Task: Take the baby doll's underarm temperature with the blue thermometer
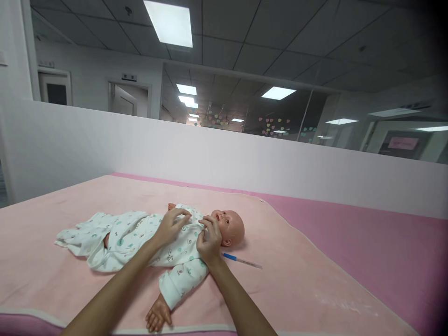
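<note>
A baby doll (229, 227) lies on its back, its head toward the right, in a white onesie (122, 238) with a small green and grey print. My left hand (174, 225) is over the doll's chest, its fingers stretched toward the collar and apart from the thumb. Close to the doll's chin and neck is my right hand (211, 239), fingers loosely bent and apart. I see nothing held in either hand. The doll's near arm reaches down between my forearms, its bare hand (159, 315) palm up. My right hand hides part of the collar and shoulder.
A thermometer-like stick with a blue end (230, 256) lies beside the doll's head. Under everything is a peach-pink blanket (297, 280) over a darker pink mat (378, 247). A low white wall (245, 158) with glass above it stands behind.
</note>
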{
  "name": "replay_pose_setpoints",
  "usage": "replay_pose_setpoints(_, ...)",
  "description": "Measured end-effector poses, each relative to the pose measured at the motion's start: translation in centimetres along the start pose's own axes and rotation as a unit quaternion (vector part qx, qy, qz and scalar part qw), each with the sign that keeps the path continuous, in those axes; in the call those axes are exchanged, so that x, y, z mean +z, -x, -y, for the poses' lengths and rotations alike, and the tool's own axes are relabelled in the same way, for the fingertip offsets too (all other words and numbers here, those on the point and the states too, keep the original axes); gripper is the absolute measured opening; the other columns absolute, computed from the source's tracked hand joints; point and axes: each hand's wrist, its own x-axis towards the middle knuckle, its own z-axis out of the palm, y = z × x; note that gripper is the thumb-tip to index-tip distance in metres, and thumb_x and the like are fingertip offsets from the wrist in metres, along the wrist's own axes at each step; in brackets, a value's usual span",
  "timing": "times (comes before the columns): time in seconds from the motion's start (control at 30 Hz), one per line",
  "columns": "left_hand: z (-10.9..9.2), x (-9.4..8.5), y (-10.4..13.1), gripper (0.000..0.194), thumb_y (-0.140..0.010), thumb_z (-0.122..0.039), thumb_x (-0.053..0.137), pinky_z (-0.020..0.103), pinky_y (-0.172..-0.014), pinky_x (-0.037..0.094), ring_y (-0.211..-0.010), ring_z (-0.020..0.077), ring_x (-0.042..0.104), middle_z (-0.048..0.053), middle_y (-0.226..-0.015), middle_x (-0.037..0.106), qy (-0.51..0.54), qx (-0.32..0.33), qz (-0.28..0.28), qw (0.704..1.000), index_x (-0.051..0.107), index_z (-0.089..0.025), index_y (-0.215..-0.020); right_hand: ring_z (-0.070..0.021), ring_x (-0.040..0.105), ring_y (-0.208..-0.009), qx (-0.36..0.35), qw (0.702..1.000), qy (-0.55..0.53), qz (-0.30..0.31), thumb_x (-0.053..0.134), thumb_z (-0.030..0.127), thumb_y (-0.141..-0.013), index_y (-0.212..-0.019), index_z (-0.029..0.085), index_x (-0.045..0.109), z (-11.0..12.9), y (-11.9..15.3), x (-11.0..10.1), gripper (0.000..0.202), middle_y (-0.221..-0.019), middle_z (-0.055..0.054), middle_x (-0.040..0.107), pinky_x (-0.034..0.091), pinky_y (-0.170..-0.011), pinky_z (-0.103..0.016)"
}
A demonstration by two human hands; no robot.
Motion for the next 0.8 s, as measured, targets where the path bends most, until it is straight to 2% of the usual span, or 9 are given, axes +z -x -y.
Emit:
replay_pose_setpoints(0.07,1.1,-1.2,0.0,0.034,-0.084,-0.040,0.040,0.032,-0.087,0.038,-0.091,0.0193,0.055,0.002,-0.085,0.067,0.014,-0.033,-0.013,0.999,0.065,-0.020,-0.074,-0.0197,0.051,-0.096,0.003,0.999,0.011,0.046,0.040,0.004,-0.069,-0.097,0.018,0.055,0.1,-0.1,0.0,0.035,-0.099,-0.008,0.053,0.044,-0.084,-0.036)
replay_pose_setpoints(0.13,2.0,-1.7,0.2,0.036,-0.083,-0.041,0.041,0.032,-0.088,0.038,-0.092,0.0197,0.056,0.003,-0.086,0.068,0.019,-0.051,0.021,0.998,0.068,-0.020,-0.071,-0.0201,0.050,-0.097,0.015,0.996,0.031,0.085,0.042,0.007,-0.071,-0.097,0.018,0.056,0.2,-0.2,0.1,0.031,-0.100,-0.008,0.054,0.042,-0.086,-0.037)
replay_pose_setpoints(0.2,2.4,-1.7,0.6,0.029,-0.079,-0.040,0.047,0.033,-0.088,0.039,-0.094,0.0205,0.055,0.003,-0.091,0.067,0.012,-0.051,0.065,0.997,0.069,-0.021,-0.074,-0.0202,0.050,-0.095,0.025,0.993,0.049,0.107,0.045,0.012,-0.074,-0.090,0.019,0.057,0.3,-0.3,0.2,0.021,-0.098,-0.008,0.056,0.040,-0.085,-0.037)
replay_pose_setpoints(0.27,2.4,-1.5,1.1,0.022,-0.074,-0.037,0.054,0.034,-0.088,0.040,-0.095,0.0210,0.055,0.004,-0.094,0.066,0.002,-0.044,0.083,0.996,0.069,-0.022,-0.077,-0.0197,0.051,-0.092,0.031,0.991,0.053,0.120,0.047,0.015,-0.075,-0.082,0.019,0.057,0.3,-0.4,0.3,0.013,-0.094,-0.007,0.056,0.040,-0.084,-0.036)
replay_pose_setpoints(0.4,2.0,-1.4,1.4,0.013,-0.072,-0.029,0.057,0.034,-0.089,0.040,-0.096,0.0201,0.054,0.004,-0.095,0.065,-0.007,-0.022,0.080,0.997,0.068,-0.023,-0.077,-0.0189,0.051,-0.087,0.036,0.989,0.048,0.137,0.048,0.015,-0.077,-0.080,0.019,0.055,0.3,-0.5,0.5,0.008,-0.088,-0.006,0.057,0.041,-0.079,-0.034)
replay_pose_setpoints(0.6,1.4,-1.3,1.4,0.009,-0.071,-0.021,0.055,0.030,-0.085,0.042,-0.090,0.0181,0.056,0.003,-0.089,0.064,-0.028,0.007,0.064,0.998,0.064,-0.020,-0.073,-0.0184,0.051,-0.089,0.031,0.988,0.041,0.144,0.049,0.015,-0.076,-0.081,0.019,0.055,0.4,-0.6,0.3,0.008,-0.091,-0.005,0.058,0.040,-0.082,-0.034)
replay_pose_setpoints(0.8,0.8,-0.9,1.7,0.012,-0.075,-0.025,0.052,0.031,-0.080,0.042,-0.084,0.0180,0.056,0.002,-0.083,0.063,-0.128,0.043,0.016,0.991,0.064,-0.022,-0.075,-0.0176,0.050,-0.083,0.034,0.989,0.037,0.138,0.048,0.012,-0.072,-0.072,0.019,0.050,0.6,-0.5,0.3,0.007,-0.082,-0.004,0.056,0.039,-0.076,-0.032)
